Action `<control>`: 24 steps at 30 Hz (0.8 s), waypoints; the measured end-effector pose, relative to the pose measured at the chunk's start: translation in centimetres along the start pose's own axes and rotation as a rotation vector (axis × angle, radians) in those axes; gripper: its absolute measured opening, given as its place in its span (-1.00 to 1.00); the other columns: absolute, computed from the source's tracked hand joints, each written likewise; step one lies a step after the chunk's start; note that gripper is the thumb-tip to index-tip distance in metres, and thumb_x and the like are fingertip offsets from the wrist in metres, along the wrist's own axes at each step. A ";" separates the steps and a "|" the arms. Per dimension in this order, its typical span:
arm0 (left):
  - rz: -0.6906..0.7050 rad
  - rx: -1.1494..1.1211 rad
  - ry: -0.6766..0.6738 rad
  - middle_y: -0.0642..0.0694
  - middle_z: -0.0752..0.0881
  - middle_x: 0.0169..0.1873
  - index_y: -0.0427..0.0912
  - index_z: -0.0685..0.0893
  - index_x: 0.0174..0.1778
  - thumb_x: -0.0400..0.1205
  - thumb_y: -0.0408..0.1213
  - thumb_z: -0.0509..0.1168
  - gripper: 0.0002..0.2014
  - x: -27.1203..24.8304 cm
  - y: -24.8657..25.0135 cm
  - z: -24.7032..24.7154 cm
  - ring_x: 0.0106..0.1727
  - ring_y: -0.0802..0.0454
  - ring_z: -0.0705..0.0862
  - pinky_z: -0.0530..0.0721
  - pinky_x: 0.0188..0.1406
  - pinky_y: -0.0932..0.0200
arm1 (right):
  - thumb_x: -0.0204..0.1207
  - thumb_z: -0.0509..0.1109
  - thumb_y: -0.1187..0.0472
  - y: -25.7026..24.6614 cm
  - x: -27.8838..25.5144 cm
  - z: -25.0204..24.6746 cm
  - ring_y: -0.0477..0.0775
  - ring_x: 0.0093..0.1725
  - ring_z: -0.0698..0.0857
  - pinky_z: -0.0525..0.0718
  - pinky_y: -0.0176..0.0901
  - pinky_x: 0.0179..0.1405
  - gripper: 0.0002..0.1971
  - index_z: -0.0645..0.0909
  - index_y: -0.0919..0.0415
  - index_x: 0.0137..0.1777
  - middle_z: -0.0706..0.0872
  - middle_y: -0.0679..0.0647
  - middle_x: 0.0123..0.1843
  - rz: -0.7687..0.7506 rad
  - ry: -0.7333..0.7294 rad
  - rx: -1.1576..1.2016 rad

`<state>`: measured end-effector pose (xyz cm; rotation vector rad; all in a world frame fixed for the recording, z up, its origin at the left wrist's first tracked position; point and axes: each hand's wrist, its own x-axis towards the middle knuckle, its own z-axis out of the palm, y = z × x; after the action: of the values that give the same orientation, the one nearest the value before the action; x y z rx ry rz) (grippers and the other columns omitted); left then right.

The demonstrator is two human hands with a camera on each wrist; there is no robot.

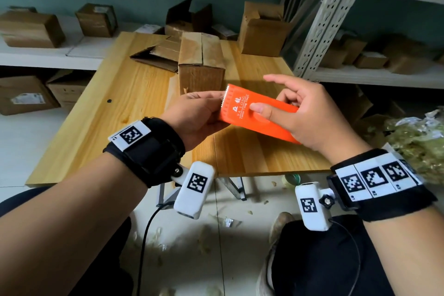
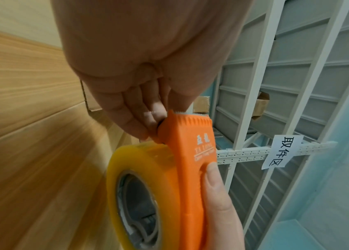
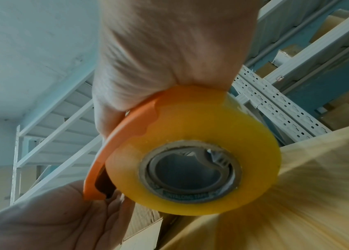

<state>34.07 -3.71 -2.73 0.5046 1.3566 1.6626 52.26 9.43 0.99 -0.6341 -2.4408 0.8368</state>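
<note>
Shelves (image 1: pixel 374 77) ring the wooden bench (image 1: pixel 125 103) and its closed box (image 1: pixel 201 62). Above it my right hand (image 1: pixel 312 118) grips the orange tape dispenser (image 1: pixel 242 113); my left hand (image 1: pixel 197 115) pinches its toothed end, probably freeing tape (image 2: pixel 141 162). Next, a steady pull toward the box.

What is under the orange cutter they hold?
A yellow tape roll, plain in both wrist views. In the head view, the cutter, left hand and right hand cover it.

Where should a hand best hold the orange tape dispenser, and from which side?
Hold the tape dispenser by its broad back, probably from the end opposite the serrated blade, as the right hand does: the teeth look sharp, and the tape roll fills the underside.
</note>
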 end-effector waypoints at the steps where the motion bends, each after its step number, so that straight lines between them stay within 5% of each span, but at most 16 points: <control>1: -0.013 -0.001 -0.001 -0.35 0.84 0.16 -0.27 0.86 0.19 0.78 -0.37 0.33 -0.80 0.0 0.0 0.0 0.09 -0.16 0.82 0.86 0.19 0.00 | 0.41 0.54 -0.46 0.0 0.0 0.1 0.01 -0.02 0.84 0.81 0.29 0.10 -0.21 0.56 -0.17 0.61 0.82 0.00 -0.15 -0.004 0.004 0.010; 4: -0.029 -0.011 -0.007 -0.27 0.87 -0.01 -0.19 0.89 -0.01 0.79 -0.43 0.31 -0.77 0.2 0.1 0.0 -0.03 -0.09 0.84 0.85 0.16 0.00 | 0.44 0.58 -0.40 0.0 -0.1 0.6 0.05 -0.07 0.82 0.78 0.32 0.10 -0.28 0.61 -0.15 0.56 0.79 0.05 -0.19 -0.015 0.020 0.034; 11: 0.104 0.109 0.079 -0.23 0.85 -0.26 -0.25 0.83 -0.09 0.81 -0.52 0.21 -0.70 0.5 0.5 -0.6 -0.29 -0.06 0.81 0.85 -0.16 -0.02 | 0.44 0.55 -0.42 -0.3 0.2 1.5 0.01 -0.17 0.77 0.79 0.26 0.01 -0.29 0.65 -0.10 0.53 0.70 0.06 -0.24 0.010 0.031 -0.019; 20: 0.189 0.083 0.076 -0.13 0.83 -0.26 -0.22 0.76 -0.04 0.83 -0.37 0.27 -0.81 -0.9 0.9 -1.6 -0.25 0.03 0.81 0.86 -0.12 0.08 | 0.49 0.59 -0.31 -1.8 -0.6 1.3 0.13 -0.18 0.81 0.79 0.33 -0.09 -0.53 0.78 -0.12 0.30 0.79 0.13 -0.24 0.029 -0.019 0.020; 24: 0.208 0.082 0.063 -0.19 0.79 -0.18 -0.27 0.71 0.00 0.81 -0.35 0.31 -0.87 -1.9 0.8 -2.2 -0.24 0.02 0.80 0.81 -0.25 0.16 | 0.45 0.59 -0.34 -1.7 -1.2 0.9 0.18 -0.12 0.84 0.80 0.37 -0.08 -0.59 0.83 -0.17 0.20 0.85 0.17 -0.13 0.004 -0.060 0.055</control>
<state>32.96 -6.49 -2.28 0.6649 1.4634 1.8091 52.18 7.17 1.15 -0.6020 -2.4610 0.9344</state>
